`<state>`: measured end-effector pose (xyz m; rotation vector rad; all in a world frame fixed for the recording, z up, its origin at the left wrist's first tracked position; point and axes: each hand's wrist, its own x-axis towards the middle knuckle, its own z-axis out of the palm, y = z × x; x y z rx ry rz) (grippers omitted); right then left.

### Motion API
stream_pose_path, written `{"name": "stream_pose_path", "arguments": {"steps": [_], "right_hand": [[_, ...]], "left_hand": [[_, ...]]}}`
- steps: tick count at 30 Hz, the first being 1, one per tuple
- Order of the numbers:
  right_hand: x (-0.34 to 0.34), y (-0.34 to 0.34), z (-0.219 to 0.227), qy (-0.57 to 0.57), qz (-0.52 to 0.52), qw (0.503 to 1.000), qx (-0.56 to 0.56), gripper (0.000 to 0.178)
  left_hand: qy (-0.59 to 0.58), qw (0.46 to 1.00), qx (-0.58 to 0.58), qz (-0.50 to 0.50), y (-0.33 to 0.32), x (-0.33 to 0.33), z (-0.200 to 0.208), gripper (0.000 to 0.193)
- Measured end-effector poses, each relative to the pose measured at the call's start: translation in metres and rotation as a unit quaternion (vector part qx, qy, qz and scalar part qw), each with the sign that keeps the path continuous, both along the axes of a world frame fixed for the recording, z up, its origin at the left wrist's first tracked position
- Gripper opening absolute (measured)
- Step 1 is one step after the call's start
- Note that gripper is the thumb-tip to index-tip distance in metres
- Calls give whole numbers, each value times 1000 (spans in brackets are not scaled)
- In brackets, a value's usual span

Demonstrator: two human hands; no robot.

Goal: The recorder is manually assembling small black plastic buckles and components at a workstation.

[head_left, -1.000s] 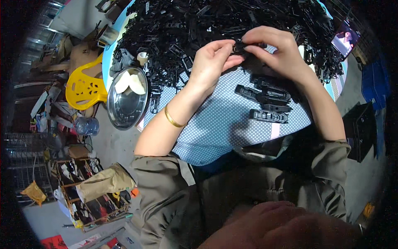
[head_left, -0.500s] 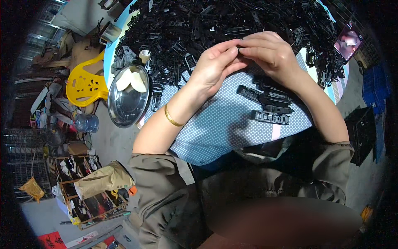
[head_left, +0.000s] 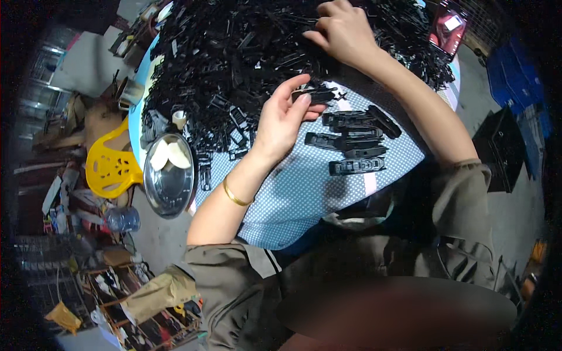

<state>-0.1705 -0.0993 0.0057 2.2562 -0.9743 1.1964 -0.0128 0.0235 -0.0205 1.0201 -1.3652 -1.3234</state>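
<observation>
My left hand (head_left: pixel 285 117) is closed round a black plastic part (head_left: pixel 319 95), thumb on top, just above the dotted cloth (head_left: pixel 275 199). Farther off, my right hand (head_left: pixel 345 32) reaches over the big heap of black plastic parts (head_left: pixel 234 47), its fingers bent and spread. I see nothing held in it, though the fingertips lie close to the dark pieces. Several black plastic parts (head_left: pixel 357 167) of a long, narrow shape lie in a loose stack on the cloth, right of my left hand.
Left on the table stand an oval metal tray (head_left: pixel 170 196) with pale pieces on it, a tape roll (head_left: pixel 178 119) and a metal mug (head_left: pixel 130 93). A phone (head_left: pixel 449 29) is at the far right edge. A yellow chair (head_left: pixel 108 169) stands at left, blue crates (head_left: pixel 515 76) at right.
My hands were together over the heap. Now my right hand has moved away to the far side, while my left keeps a black part nearer the stack. The view has shifted too.
</observation>
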Motion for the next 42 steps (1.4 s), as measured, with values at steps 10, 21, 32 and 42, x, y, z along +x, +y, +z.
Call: {"name": "stream_pose_path", "arguments": {"steps": [10, 21, 32, 42], "right_hand": [[6, -3, 1, 6, 19, 994, 111, 14], [-8, 20, 1, -152, 324, 769, 529, 21], [-1, 27, -5, -131, 312, 890, 307, 16], [20, 55, -12, -91, 278, 908, 300, 17]], "left_hand": [[62, 997, 45, 30, -3, 8, 2, 36], [127, 986, -9, 106, -9, 16, 7, 35], [53, 981, -62, 175, -7, 13, 10, 32], [84, 989, -41, 117, -5, 12, 7, 33]]}}
